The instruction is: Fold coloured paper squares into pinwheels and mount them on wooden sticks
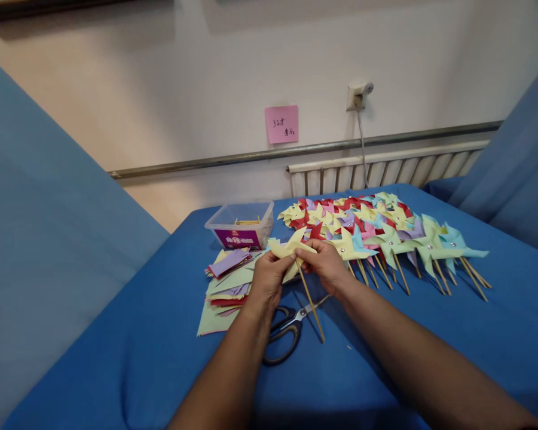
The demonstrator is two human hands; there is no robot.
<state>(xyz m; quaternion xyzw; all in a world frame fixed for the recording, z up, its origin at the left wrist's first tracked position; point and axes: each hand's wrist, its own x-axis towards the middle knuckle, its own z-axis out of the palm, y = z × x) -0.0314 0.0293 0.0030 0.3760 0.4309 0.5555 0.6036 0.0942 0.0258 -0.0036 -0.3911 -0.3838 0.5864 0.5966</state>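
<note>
- Both hands, left and right, grip a pale yellow paper pinwheel just above the blue-covered desk, its thin wooden stick slanting down toward the person.
- Black-handled scissors lie beneath the wrists, within easy reach.
- Finished coloured paper pinwheels lie fanned to the right, cut paper squares stacked left.
</note>
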